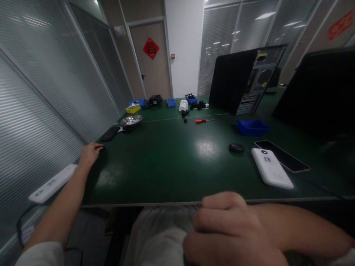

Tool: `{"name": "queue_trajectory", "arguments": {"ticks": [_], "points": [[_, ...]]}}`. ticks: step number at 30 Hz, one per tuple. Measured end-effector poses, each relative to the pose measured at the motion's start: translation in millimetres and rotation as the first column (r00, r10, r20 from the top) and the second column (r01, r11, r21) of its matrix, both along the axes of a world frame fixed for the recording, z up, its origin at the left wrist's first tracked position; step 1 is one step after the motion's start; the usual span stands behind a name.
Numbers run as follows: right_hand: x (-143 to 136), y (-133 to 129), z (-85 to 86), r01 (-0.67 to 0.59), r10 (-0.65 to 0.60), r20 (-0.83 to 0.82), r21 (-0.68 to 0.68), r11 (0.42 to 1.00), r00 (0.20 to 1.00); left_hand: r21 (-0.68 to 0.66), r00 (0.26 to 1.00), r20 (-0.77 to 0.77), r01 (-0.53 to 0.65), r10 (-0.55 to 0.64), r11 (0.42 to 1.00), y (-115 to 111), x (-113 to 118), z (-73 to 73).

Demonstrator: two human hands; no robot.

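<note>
My left hand [90, 153] rests at the left edge of the green table [155, 159], its fingers curled together near the black phone [111, 133]; whether anything is between the fingertips cannot be made out. Close to the camera, over my lap and in front of the table's near edge, my right hand [230, 229] is closed with the fingers curled in. What it may hold is hidden. Right of centre on the table lie a black mouse [236, 148], a white device marked 18 [271, 168] and a dark flat phone-like slab [285, 157].
At the back stand a metal bowl [131, 120], a yellow tray [133, 109], blue trays [171, 102] and a white device [183, 105]. An orange screwdriver [201, 121] lies mid-table. A blue bin [252, 127] and a computer tower [246, 79] stand right; another white device [52, 183] is left.
</note>
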State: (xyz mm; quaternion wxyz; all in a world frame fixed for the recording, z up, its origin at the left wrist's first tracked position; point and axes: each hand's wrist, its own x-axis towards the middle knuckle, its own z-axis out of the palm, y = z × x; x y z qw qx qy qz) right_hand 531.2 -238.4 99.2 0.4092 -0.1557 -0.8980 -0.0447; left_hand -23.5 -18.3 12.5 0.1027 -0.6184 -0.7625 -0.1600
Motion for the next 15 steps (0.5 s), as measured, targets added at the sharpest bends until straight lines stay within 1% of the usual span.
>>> {"name": "queue_trajectory", "arguments": {"ticks": [1, 2, 4, 5, 7, 8, 10, 12, 14, 15], "points": [[-5, 11, -4.0, -0.044, 0.046, -0.043, 0.050, 0.998, 0.998, 0.003, 1.000, -0.005, 0.000, 0.000, 1.000, 0, 0, -0.5], [-8, 24, -7.9, -0.014, 0.016, -0.031, 0.056, 0.998, 0.999, 0.005, 1.000, -0.007, -0.002, 0.002, 1.000, 0, 0, -1.0], [-12, 59, -16.3, -0.047, 0.039, 0.061, 0.138, 0.989, 0.997, 0.009, 1.000, -0.016, -0.006, 0.006, 1.000, 0, 0, -1.5], [-12, 78, -21.7, -0.012, -0.005, 0.130, 0.136, 0.991, 0.992, 0.010, 1.000, -0.022, -0.007, 0.007, 1.000, 0, 0, -1.5], [-7, 119, -36.0, 0.158, -0.165, 0.211, 0.050, 0.986, 0.963, 0.008, 0.999, -0.034, -0.009, 0.009, 1.000, -1, 1, -1.2], [-3, 139, -44.9, 0.244, -0.232, 0.264, -0.014, 0.970, 0.936, 0.006, 0.999, -0.040, -0.011, 0.011, 1.000, -2, 2, -1.1], [7, 172, -64.2, 0.360, -0.295, 0.349, -0.137, 0.923, 0.889, 0.003, 0.999, -0.050, -0.019, 0.019, 1.000, -3, 3, -1.3], [16, 194, -81.4, 0.419, -0.306, 0.374, -0.274, 0.866, 0.876, 0.001, 0.998, -0.057, -0.036, 0.036, 0.999, -3, 3, -2.5], [20, 206, -92.8, 0.427, -0.310, 0.330, -0.389, 0.816, 0.892, -0.002, 0.996, -0.064, -0.060, 0.060, 0.998, -2, 2, -4.3], [21, 209, -96.0, 0.415, -0.300, 0.313, -0.423, 0.806, 0.901, -0.004, 0.995, -0.069, -0.073, 0.072, 0.997, -2, 1, -5.3]]}}
